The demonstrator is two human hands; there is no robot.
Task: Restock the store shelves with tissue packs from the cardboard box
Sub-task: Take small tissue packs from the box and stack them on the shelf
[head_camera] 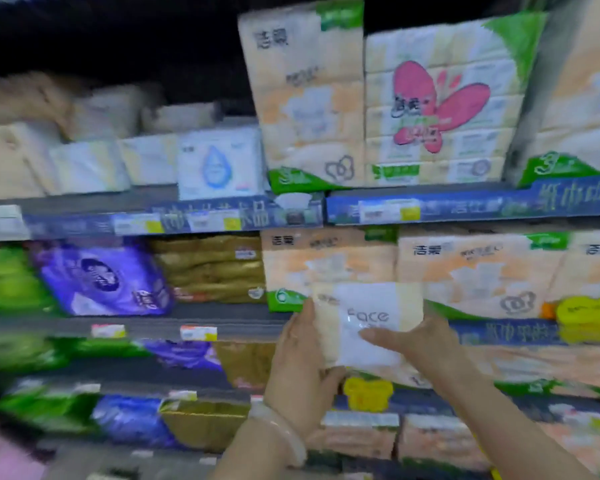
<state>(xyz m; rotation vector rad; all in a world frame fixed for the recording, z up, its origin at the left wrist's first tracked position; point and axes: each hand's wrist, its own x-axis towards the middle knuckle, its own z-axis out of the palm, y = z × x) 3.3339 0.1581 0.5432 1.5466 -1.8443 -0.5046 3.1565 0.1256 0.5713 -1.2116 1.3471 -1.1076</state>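
Top shelf (84, 202): white packs (219, 164), tall peach packs (309, 98).
Middle shelf (222, 320): purple pack (101, 275), gold pack (212, 268).

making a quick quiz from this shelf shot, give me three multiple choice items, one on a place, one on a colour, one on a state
1. Where is the Face tissue pack?
A. lying on the top shelf
B. held in front of the shelves, in both hands
C. inside a cardboard box

2. What colour is the flower on the pack on the upper shelf?
A. pink
B. blue
C. black

3. How is the left hand engaged?
A. hanging idle
B. pressing flat on a price tag
C. holding the left side of the pack

Answers:
1 B, the pack sits between the left hand and the right hand, in front of the stocked packs.
2 A, the petals are plainly pink.
3 C, its thumb and fingers wrap the pack's left edge in a firm grip.
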